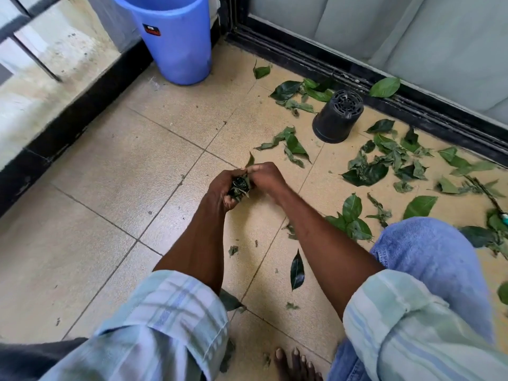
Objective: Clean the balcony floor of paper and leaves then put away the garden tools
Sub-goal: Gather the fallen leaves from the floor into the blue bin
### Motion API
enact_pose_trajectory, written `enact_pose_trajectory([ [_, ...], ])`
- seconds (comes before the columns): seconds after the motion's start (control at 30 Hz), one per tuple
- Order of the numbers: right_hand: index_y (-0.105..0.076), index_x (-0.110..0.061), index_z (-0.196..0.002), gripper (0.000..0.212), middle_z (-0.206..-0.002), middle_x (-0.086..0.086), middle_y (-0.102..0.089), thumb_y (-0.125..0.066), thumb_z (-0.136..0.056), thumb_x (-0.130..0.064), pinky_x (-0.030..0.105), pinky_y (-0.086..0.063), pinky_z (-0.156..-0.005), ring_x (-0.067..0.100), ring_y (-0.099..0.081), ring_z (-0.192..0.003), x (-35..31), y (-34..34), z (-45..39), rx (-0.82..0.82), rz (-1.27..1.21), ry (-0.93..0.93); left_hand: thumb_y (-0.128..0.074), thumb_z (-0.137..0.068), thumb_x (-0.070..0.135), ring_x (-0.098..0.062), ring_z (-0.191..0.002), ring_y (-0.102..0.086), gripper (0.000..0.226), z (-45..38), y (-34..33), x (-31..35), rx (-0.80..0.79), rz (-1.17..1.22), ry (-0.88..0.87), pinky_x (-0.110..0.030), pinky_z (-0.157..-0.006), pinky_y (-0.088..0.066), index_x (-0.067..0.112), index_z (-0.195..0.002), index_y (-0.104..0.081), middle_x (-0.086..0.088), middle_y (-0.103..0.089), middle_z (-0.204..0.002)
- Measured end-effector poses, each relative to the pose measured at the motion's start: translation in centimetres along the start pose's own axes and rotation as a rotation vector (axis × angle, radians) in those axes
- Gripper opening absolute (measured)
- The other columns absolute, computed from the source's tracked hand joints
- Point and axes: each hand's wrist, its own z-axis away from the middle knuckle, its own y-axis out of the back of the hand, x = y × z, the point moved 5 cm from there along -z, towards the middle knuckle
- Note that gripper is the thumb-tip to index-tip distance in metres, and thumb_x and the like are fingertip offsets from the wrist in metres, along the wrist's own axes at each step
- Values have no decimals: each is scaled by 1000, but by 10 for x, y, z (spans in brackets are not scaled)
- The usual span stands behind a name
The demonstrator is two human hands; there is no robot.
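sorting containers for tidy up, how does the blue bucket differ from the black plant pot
The blue bucket stands upright in the corner by the railing; the black plant pot lies tipped over near the door track, its perforated base showing. The bucket looks much larger than the pot. The bucket has bare tile around it, while green leaves are scattered all round the pot. Both look like plastic, taper toward the base and sit on the tiled floor.

Crumpled wad of dark green leaves (240,187) — clutched between both hands, above the tan tiled balcony floor (115,166). Loose leaves (384,166), some flat and glossy, some torn and curled, scattered around an overturned black pot (338,116) — lying tilted, base up, near the door track.
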Motion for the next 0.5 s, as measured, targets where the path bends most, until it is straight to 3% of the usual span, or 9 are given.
enact_pose_trajectory([
  [0.07,-73,-12,-97,20,-99,9,-74,-66,-82,-1,37,-55,-88,23,-67,-93,-5,20,-5,-171,-192,-37,-46,-92,4,-18,-64,-65,26,-9,0,4,58,3,-19,-24,-55,-55,-6,-112,-58,-23,-66,-104],
  [0.1,-72,-11,-97,20,-100,11,-73,-66,-83,0,34,-56,-84,22,-67,-90,-6,36,-10,-103,-252,-32,-45,-93,3,-18,-54,-63,19,-12,-2,5,93,18,-15,-22,-46,-51,-5,-106,-56,-23,-64,-93],
  [0.17,-70,-12,-104,23,-107,9,-71,-62,-87,0,27,-51,-75,21,-66,-92,-6,74,-30,280,-61,10,-45,-93,4,-17,-40,-57,11,-22,-14,9,113,1,-9,-19,-36,-41,-1,-95,-55,-15,-59,-71],
  [0.2,-67,-13,-114,30,-115,9,-67,-60,-87,-1,25,-47,-77,23,-63,-102,-6,90,-38,455,111,34,-47,-93,6,-18,-40,-56,11,-27,-21,11,116,-36,-10,-20,-37,-41,0,-91,-56,-12,-59,-64],
  [0.23,-60,-13,-126,40,-128,9,-60,-59,-87,-2,25,-45,-85,25,-57,-114,-4,98,-49,528,256,59,-49,-91,7,-18,-41,-56,11,-32,-30,13,113,-70,-14,-22,-40,-42,1,-89,-57,-10,-60,-58],
  [0.3,-37,-14,-146,63,-152,11,-34,-59,-89,-5,34,-35,-110,29,-34,-138,6,100,-68,453,516,98,-50,-88,7,-20,-42,-53,11,-40,-43,17,106,-92,-25,-24,-44,-42,2,-84,-59,-8,-57,-52],
  [0.37,-29,-18,-150,65,-159,11,-20,-56,-92,-7,41,-25,-117,33,-19,-144,17,93,-77,326,756,148,-50,-88,9,-19,-39,-47,13,-46,-52,21,96,-81,-31,-26,-46,-39,5,-78,-57,-6,-52,-49],
  [0.5,-54,-7,-130,37,-137,13,-50,-48,-94,-3,28,-40,-100,25,-45,-125,34,71,-59,397,937,340,-49,-91,14,-15,-37,-39,20,-56,-48,20,108,-14,-2,-22,-40,-31,10,-71,-50,-3,-45,-48],
])
